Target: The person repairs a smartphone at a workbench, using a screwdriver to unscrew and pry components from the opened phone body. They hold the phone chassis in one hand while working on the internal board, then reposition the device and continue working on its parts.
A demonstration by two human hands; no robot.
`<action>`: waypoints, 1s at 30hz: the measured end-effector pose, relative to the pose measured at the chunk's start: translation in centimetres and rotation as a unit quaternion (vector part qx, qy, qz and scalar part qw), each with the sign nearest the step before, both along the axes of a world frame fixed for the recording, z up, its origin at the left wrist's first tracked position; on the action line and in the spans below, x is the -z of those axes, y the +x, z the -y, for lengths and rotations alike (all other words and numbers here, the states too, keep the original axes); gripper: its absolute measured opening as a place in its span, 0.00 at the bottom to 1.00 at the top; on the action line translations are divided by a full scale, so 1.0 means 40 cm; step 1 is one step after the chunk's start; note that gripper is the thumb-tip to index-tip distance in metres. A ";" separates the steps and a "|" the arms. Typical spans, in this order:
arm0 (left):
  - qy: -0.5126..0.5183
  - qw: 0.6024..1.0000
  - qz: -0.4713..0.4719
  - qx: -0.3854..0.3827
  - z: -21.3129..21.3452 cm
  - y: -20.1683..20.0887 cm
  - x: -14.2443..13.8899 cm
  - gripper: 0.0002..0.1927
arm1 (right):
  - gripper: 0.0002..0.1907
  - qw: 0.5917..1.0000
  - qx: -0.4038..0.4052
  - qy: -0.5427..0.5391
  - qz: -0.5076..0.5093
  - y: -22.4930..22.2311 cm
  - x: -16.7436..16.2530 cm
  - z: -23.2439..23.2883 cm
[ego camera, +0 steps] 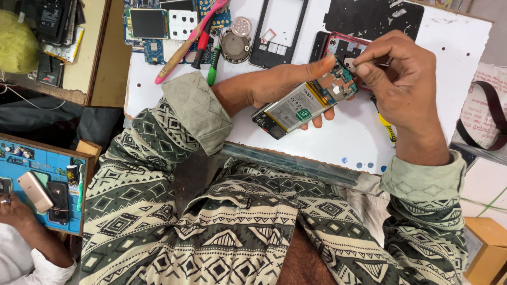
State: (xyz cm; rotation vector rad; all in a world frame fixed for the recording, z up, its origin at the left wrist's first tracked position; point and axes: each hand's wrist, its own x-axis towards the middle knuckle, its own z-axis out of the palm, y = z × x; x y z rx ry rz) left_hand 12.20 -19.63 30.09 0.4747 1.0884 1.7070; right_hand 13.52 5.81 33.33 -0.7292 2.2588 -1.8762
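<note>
The person wears a long-sleeved shirt printed all over with a geometric pattern: bands of diamonds, zigzags, triangles and stripes in dark green-grey on a cream ground. The bands run across the chest and down both sleeves. Each sleeve ends in a plain, pale sage-green cuff turned back above the wrist; the left cuff [196, 112] is folded wide and shows fine stitched lines, while the right cuff [422, 182] is narrower and creased. The shirt front hangs open at the lower middle, its edges bordered by the same patterned bands. The left hand [280, 84] and right hand [401, 79] are bare, without rings or a watch.
</note>
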 end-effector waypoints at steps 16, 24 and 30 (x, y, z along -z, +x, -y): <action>0.086 0.991 0.047 -0.087 -0.004 -0.001 0.009 0.50 | 0.03 0.980 0.138 0.058 -0.135 0.028 -0.067 0.063; 0.074 0.992 0.042 -0.091 -0.013 0.006 0.010 0.51 | 0.04 0.961 0.110 0.100 -0.234 0.028 -0.051 0.049; 0.068 0.993 0.039 -0.093 -0.018 0.001 0.008 0.50 | 0.05 0.947 0.124 0.144 -0.260 0.029 -0.071 0.054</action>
